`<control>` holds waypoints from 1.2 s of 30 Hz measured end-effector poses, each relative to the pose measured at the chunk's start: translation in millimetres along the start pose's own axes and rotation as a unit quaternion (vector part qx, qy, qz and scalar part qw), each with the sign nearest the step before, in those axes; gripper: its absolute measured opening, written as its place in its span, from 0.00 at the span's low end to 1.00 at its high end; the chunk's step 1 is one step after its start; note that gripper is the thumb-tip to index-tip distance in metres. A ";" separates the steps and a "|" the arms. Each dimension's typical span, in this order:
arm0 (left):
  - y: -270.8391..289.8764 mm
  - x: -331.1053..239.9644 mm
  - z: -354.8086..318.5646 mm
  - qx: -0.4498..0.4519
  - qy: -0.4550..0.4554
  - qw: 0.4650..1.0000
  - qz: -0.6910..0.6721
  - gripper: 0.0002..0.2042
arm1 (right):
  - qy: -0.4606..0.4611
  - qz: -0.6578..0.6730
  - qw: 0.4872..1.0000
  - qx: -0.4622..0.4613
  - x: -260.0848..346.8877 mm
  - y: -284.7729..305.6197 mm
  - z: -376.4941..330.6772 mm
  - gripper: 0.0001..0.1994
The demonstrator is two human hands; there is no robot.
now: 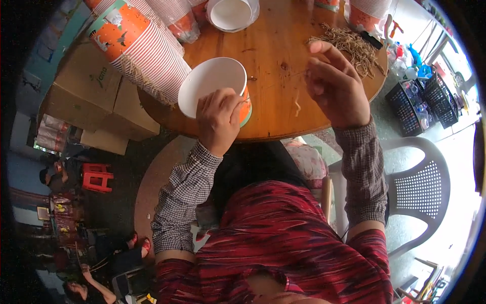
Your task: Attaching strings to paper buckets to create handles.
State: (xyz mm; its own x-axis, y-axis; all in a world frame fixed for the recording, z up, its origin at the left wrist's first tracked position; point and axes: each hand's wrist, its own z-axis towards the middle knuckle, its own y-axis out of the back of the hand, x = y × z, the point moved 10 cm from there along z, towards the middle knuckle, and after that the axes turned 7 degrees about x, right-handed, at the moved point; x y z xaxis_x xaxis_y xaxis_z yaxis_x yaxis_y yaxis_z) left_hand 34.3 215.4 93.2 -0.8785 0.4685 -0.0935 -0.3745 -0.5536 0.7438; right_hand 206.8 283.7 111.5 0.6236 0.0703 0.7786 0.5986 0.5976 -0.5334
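Note:
A round paper tub [212, 81], white inside and orange outside, lies tipped near the table's front edge with its mouth toward me. My left hand [218, 119] is closed at its near rim, thumb and fingers pinching a thin tan cord [246, 100]. To the right, my right hand [338, 83] is raised over the table. Its fingers are curled in a pinch, one finger partly stretched out; a faint thin strand seems to run from there toward the left hand. A short tan cord piece [297, 104] shows between the hands. A small brown knot [251, 78] sits beside the tub's rim.
A heap of tan cords [352, 48] covers the round wooden table's [273, 114] right side. Nested orange tubs [147, 53] lean at left, with wrapped white bowls [230, 14] at the back. Cardboard boxes [88, 86], a plastic chair [417, 187] and black crates [407, 106] surround the table. Other people sit at left.

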 end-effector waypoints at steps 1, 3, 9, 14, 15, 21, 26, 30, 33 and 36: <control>1.1 0.3 -0.7 0.001 -0.002 1.000 -0.001 0.05 | -0.005 0.012 0.999 -0.035 2.4 -1.0 -7.6 0.09; 4.4 -3.4 -3.0 -0.003 -0.021 1.000 0.011 0.05 | -0.004 0.016 1.000 -0.007 -1.0 1.1 -14.8 0.08; 8.6 8.1 -10.8 -0.021 -0.016 1.000 0.006 0.07 | -0.017 -0.031 0.999 0.001 -9.3 -17.3 -35.5 0.06; 5.4 -6.0 -10.5 -0.013 -0.023 0.999 0.029 0.10 | -0.034 -0.072 0.996 0.041 -12.0 -34.9 -42.8 0.06; 1.5 -6.4 -10.8 0.002 -0.017 0.999 0.043 0.11 | -0.033 -0.078 0.995 0.055 -12.6 -39.1 -42.6 0.06; 2.4 -2.7 -18.1 -0.070 -0.007 0.997 0.021 0.08 | -0.029 -0.093 0.993 0.059 -11.9 -52.7 -46.4 0.07; 2.1 9.5 -26.3 -0.100 0.000 0.995 0.000 0.07 | -0.058 -0.118 0.988 0.078 -16.0 -65.3 -62.8 0.07; 4.9 4.9 -22.1 -0.078 -0.042 0.995 -0.049 0.06 | -0.054 0.019 0.997 0.054 -10.6 -56.6 -62.4 0.07; 8.6 20.5 -20.2 -0.030 -0.047 0.995 -0.087 0.04 | -0.023 0.064 0.990 0.124 15.8 -75.7 -70.8 0.09; 29.3 43.4 -21.5 -0.014 -0.025 0.988 -0.150 0.02 | 0.016 0.031 0.988 0.149 37.7 -91.6 -84.1 0.10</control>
State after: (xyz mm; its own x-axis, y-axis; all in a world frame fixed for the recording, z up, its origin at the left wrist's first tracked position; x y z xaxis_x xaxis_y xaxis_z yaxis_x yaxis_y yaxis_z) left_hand -21.2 204.7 96.8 -0.7110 0.6478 -0.2736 -0.6249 -0.4036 0.6683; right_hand 217.9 164.5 161.9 0.6722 0.0915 0.7347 0.3872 0.8023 -0.4542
